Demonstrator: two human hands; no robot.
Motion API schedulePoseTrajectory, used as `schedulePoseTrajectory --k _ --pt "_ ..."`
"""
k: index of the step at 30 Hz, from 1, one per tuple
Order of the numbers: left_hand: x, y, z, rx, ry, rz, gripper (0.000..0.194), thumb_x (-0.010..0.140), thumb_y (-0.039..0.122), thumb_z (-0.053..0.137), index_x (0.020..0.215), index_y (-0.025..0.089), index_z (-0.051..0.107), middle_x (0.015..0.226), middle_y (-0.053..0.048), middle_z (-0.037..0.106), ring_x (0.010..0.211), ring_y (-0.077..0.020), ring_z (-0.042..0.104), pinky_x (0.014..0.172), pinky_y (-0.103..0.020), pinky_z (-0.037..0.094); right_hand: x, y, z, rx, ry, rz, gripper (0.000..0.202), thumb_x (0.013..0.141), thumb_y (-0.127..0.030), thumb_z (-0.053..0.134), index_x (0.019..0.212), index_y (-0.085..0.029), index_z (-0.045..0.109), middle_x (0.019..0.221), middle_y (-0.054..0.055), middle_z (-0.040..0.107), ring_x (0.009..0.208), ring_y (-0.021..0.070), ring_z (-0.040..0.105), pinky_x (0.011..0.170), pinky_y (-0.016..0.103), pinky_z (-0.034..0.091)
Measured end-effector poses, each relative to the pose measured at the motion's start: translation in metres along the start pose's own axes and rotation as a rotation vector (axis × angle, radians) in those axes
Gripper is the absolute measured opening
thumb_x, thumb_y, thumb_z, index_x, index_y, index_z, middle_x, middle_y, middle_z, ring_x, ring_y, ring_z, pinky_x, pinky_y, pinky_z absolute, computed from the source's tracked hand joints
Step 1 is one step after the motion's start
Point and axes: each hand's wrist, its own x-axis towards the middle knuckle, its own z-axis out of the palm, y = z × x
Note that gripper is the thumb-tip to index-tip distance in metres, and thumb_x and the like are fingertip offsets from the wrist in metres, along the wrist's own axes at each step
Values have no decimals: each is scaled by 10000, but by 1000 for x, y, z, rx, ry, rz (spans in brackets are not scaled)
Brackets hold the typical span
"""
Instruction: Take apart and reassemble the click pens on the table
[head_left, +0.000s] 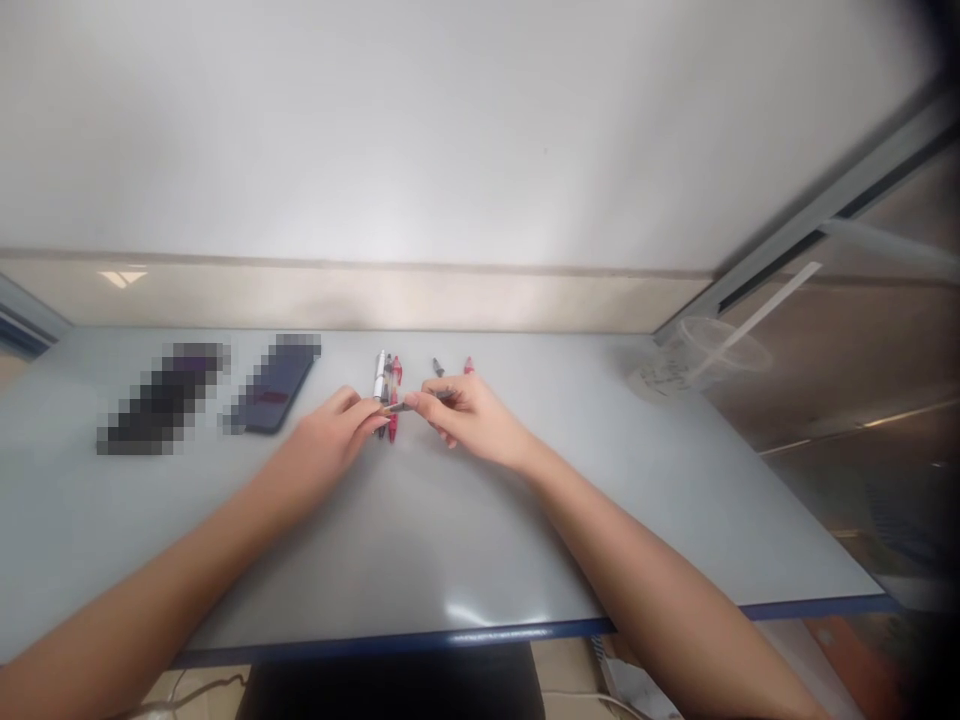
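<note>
Between my two hands a slim dark pen (397, 407) lies nearly level above the table. My left hand (341, 425) pinches its left end with thumb and fingers. Thumb and fingers of my right hand (465, 410) close around the other end. Behind and below the left fingertips, a white pen (379, 372) and a red pen (396, 372) lie side by side, with a dark pen between them, partly covered. Past my right hand, the ends of another dark pen (439, 367) and another red pen (469, 366) show; the hand hides the rest.
Two dark phone-like objects, partly pixelated, lie at the left: one farther out (161, 400) and a blue-black one (277, 390). A clear plastic cup (697, 355) with a white straw (772, 310) stands back right. A pale wall (360, 150) borders the grey table (420, 540).
</note>
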Motion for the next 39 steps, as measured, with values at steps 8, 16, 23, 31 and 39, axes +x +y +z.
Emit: schedulePoseTrajectory --k 8,16,23,31,39 --pt "-6 2 -1 -12 8 -115 393 1082 379 362 1033 209 712 1103 -79 577 778 -172 622 680 -301 505 0 2 10 15 2 -2 521 1010 -599 540 682 -203 451 572 -56 404 518 88 430 528 226 365" --pt "-4 11 -11 -121 37 -177 383 1037 306 401 1116 188 757 1107 -87 664 746 -168 675 756 -326 544 -2 -3 19 -107 -27 -103 413 1051 -495 497 762 -200 504 637 -53 407 559 91 361 554 241 304" --pt "-2 10 -23 -56 100 -251 367 1020 360 484 1268 227 720 989 -36 721 701 -176 667 720 -321 506 -2 3 28 -127 50 -144 445 1037 -507 529 721 -195 513 616 -51 379 560 95 345 544 251 252" --pt "0 10 -20 5 -19 -212 336 1060 482 452 1028 252 694 948 4 760 740 -194 646 677 -308 420 2 4 -3 28 21 -52 501 974 -617 598 715 -189 573 631 -11 544 603 133 550 594 266 433" --pt "6 -6 -23 62 -80 27 423 1100 444 335 1008 215 680 976 -53 757 894 -244 589 765 -350 449 1 3 -23 -208 -42 -145 310 970 -469 643 1105 -214 756 985 43 738 768 163 621 716 300 476"
